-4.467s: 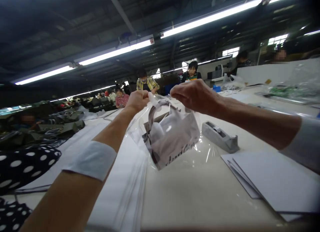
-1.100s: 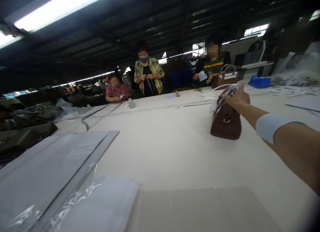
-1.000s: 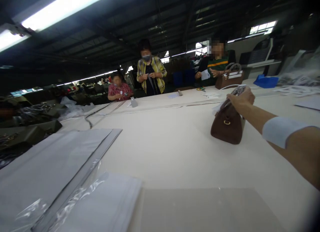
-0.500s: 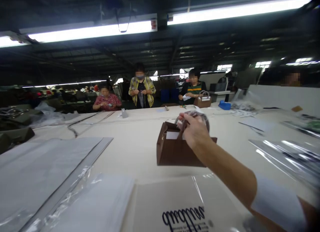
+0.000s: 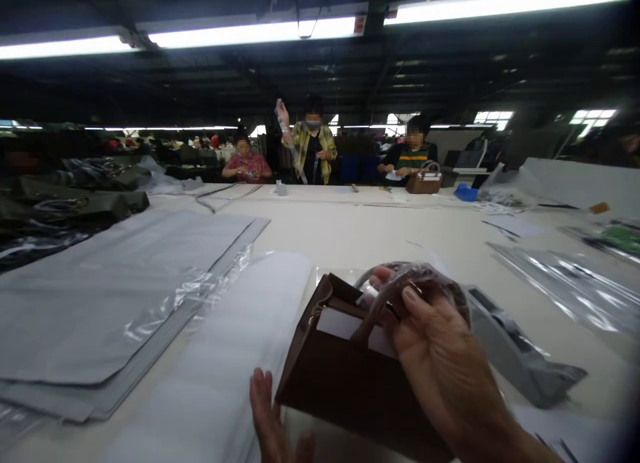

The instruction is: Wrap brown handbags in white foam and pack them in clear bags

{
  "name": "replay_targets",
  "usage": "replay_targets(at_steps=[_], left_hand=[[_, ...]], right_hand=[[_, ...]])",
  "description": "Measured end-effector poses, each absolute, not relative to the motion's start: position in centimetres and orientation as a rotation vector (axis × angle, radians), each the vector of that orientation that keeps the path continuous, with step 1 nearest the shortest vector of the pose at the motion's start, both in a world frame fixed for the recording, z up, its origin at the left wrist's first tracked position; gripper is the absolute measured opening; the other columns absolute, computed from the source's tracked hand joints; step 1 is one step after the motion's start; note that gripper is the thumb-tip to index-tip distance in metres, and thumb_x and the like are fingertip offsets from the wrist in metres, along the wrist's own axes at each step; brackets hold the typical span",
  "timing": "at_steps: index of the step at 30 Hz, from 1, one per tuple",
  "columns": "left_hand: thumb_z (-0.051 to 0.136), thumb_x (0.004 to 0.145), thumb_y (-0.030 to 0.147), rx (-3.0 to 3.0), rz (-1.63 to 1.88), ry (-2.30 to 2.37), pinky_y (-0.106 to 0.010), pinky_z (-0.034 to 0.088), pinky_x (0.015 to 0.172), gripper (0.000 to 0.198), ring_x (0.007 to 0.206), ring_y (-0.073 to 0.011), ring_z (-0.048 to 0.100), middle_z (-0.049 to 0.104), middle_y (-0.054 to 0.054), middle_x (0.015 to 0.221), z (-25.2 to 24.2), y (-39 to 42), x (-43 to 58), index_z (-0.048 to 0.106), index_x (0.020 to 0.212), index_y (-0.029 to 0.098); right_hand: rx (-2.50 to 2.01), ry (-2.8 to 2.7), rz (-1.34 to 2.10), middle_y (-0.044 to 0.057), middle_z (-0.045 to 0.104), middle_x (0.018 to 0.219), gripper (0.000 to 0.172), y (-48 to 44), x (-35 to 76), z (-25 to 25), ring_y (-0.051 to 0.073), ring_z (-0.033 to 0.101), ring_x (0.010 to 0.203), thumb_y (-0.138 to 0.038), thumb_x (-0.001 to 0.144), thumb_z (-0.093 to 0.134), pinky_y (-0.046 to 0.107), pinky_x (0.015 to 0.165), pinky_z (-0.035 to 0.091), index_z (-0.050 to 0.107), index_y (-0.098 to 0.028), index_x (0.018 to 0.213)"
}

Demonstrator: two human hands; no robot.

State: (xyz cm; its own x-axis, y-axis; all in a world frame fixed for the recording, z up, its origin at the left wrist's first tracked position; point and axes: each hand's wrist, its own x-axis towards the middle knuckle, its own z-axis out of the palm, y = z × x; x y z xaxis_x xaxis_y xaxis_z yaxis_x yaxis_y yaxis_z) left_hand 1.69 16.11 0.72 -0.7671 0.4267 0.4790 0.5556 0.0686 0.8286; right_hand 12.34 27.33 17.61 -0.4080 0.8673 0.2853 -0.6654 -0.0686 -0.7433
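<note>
A small brown handbag [image 5: 340, 376] sits close in front of me on the table, with white paper showing in its open top. My right hand [image 5: 440, 356] is closed round its plastic-wrapped handles [image 5: 415, 283]. My left hand [image 5: 273, 423] rises from the bottom edge, fingers stretched out flat beside the bag's left side, against a stack of white sheets [image 5: 235, 356].
A stack of grey bags in clear film [image 5: 115, 283] lies at left. A grey tape dispenser [image 5: 515, 346] stands right of the bag, clear bags [image 5: 565, 283] beyond it. Three people work at the table's far edge, one with another brown handbag [image 5: 424, 182].
My right hand lifted the brown handbag from far out on the table and brought it close in front of me. My left hand has come into view beside it.
</note>
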Motion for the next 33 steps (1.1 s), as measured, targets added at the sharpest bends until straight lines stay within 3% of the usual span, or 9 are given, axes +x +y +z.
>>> replay_targets(at_steps=[2,6,9,12,14,16,21,28,33], left_hand=[[0.048,0.081,0.044,-1.077,-1.788,-2.213,-0.047,0.033,0.1,0.071,0.128,-0.0281,0.027,0.021,-0.01,0.143,0.5,14.4,2.9,0.009,0.137,0.025],[0.054,0.078,0.041,-1.24,-1.827,-2.315,-0.042,0.042,0.091,0.053,0.109,-0.0252,0.05,0.054,-0.01,0.117,0.0,13.5,4.1,0.038,0.123,0.02],[0.053,0.08,0.039,-1.334,-1.798,-2.23,-0.034,0.048,0.081,0.041,0.094,-0.0205,0.059,0.06,-0.008,0.103,-0.2,13.3,4.4,0.044,0.115,0.018],[0.052,0.081,0.038,-1.364,-1.66,-2.175,-0.03,0.049,0.08,0.038,0.093,-0.0179,0.059,0.061,-0.006,0.101,0.0,12.5,5.0,0.046,0.113,0.018],[0.051,0.082,0.038,-1.354,-1.546,-2.173,-0.03,0.047,0.086,0.041,0.1,-0.0172,0.056,0.059,-0.006,0.107,0.0,11.3,5.1,0.044,0.117,0.019],[0.051,0.082,0.038,-1.289,-1.399,-2.189,-0.033,0.041,0.094,0.045,0.11,-0.0183,0.049,0.054,-0.008,0.116,-0.3,9.3,4.7,0.041,0.122,0.018],[0.049,0.082,0.034,-0.958,-1.039,-2.321,-0.053,0.027,0.101,0.047,0.126,-0.0293,0.031,0.041,-0.018,0.13,-2.2,1.7,0.4,0.04,0.123,0.01],[0.05,0.085,0.028,-1.049,-0.61,-2.555,-0.037,0.044,0.087,0.019,0.097,-0.0176,0.057,0.062,-0.008,0.1,-2.3,-2.1,-3.9,0.059,0.093,0.014],[0.043,0.089,0.029,-0.992,-0.307,-2.623,-0.03,0.047,0.066,0.024,0.067,-0.0115,0.057,0.058,-0.001,0.074,2.5,-0.6,-4.6,0.056,0.08,0.011]], right_hand=[[-0.348,-1.121,1.746,0.003,0.057,0.112,0.018,25.5,13.8,15.7,0.016,0.051,0.106,-0.03,0.084,0.052,0.031,0.094,0.042,0.057,-0.024,0.1],[-0.506,-1.855,1.717,0.004,0.063,0.093,0.027,23.5,18.1,14.9,0.019,0.06,0.086,-0.037,0.08,0.056,0.03,0.072,0.051,0.059,-0.024,0.103],[-0.672,-2.19,0.989,0.005,0.064,0.078,0.034,24.3,21.5,17.2,0.021,0.061,0.069,-0.046,0.075,0.059,0.031,0.06,0.05,0.063,-0.02,0.096],[-0.585,-2.232,0.418,0.01,0.059,0.109,0.066,26.5,22.4,18.4,0.027,0.056,0.097,-0.051,0.064,0.067,0.037,0.083,0.046,0.051,-0.018,0.119],[-0.466,-2.439,0.5,0.011,0.058,0.109,0.069,27.7,21.4,17.6,0.028,0.054,0.099,-0.052,0.061,0.067,0.037,0.083,0.044,0.05,-0.017,0.119],[-0.434,-2.48,0.763,0.006,0.063,0.082,0.047,28.3,20.1,15.8,0.023,0.058,0.076,-0.053,0.066,0.062,0.031,0.067,0.046,0.06,-0.017,0.095],[-0.406,-2.143,0.956,-0.001,0.042,0.051,0.034,28.0,19.4,13.4,0.011,0.036,0.049,-0.046,0.072,0.06,0.025,0.048,0.027,0.047,-0.019,0.058],[-0.782,-1.625,1.212,0.004,0.052,0.057,0.027,26.7,23.5,16.1,0.012,0.043,0.046,-0.044,0.061,0.071,0.027,0.041,0.026,0.059,-0.02,0.066],[-0.88,-1.096,1.262,0.003,0.046,0.054,0.025,26.1,27.8,18.7,0.011,0.043,0.041,-0.028,0.055,0.076,0.027,0.036,0.026,0.054,-0.018,0.056]])
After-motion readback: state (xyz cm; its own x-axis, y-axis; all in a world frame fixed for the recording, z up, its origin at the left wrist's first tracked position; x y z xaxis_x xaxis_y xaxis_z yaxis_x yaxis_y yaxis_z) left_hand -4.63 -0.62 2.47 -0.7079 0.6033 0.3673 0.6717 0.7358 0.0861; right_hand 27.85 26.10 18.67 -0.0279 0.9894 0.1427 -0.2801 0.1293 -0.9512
